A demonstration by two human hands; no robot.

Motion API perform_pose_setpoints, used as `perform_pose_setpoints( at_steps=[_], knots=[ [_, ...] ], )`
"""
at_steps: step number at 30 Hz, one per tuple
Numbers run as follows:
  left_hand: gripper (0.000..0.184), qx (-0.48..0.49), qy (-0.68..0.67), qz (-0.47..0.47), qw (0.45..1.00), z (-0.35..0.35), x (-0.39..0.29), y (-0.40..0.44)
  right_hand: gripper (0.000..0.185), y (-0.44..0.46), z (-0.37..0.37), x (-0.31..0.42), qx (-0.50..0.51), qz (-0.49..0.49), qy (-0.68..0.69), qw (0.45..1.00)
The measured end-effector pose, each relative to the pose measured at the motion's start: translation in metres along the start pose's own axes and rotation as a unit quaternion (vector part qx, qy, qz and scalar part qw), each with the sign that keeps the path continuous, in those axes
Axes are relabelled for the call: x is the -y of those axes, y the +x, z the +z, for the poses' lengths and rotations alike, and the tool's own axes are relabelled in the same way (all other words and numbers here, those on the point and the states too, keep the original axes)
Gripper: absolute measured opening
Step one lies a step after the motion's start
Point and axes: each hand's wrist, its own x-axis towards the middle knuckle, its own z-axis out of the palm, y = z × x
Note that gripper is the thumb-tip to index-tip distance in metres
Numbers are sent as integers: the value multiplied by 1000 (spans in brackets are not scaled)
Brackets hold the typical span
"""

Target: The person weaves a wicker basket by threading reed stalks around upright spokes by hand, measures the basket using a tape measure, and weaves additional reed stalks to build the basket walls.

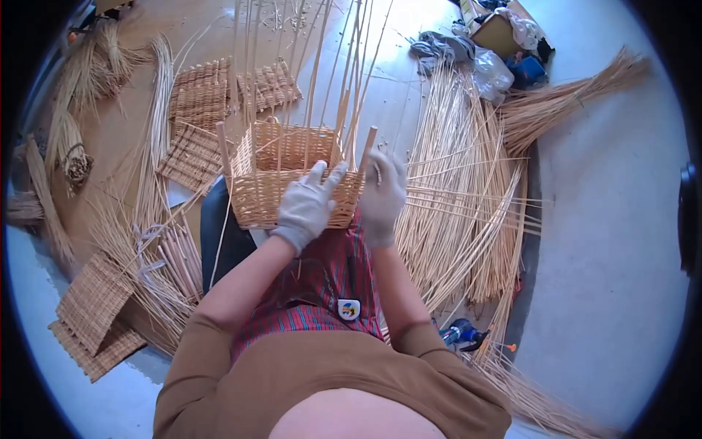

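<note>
A partly woven wicker basket [256, 196] rests at my lap, with tall upright stakes [320, 62] rising from its walls. Thicker wooden posts stand at its near corners: a left post [223, 150] and a right post [370, 146]. My left hand [306, 205], in a light grey glove, lies against the near wall, fingers spread and reaching to the rim. Beside the right corner post, my gloved right hand [384, 194] has its fingers curled. Long weaving strands [468, 197] run out sideways from behind it; its fingertips are slightly blurred, and their contact with the strands is partly hidden.
Large bundles of loose strands [453, 249] spread over the floor at right. Woven panels [199, 91] lie beyond the basket, with more panels [93, 304] at lower left. Wooden rods [179, 256] lie left of my lap. A blue tool [461, 333] sits near my right elbow.
</note>
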Motion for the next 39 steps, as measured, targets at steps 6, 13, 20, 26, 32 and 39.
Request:
perform_pose_setpoints(
  at_steps=[6,13,20,26,32,39],
  knots=[
    [65,120,57,-47,990,6,-13,14,55,77,37,38,-58,-30,41,997],
    [38,-260,-54,-103,959,-8,68,-70,109,18,151,102,282,258,262,886],
    [52,-234,-23,-135,963,-29,122,-85,122,20,202,94,322,546,412,655],
    [40,-201,-9,-143,969,-45,128,-83,60,0,199,95,229,328,516,757],
    [30,-200,-71,-135,968,-52,134,-81,39,-4,185,93,252,312,496,770],
    [38,-182,-6,-106,977,-54,146,-78,32,-5,130,124,87,95,501,856]
  ],
)
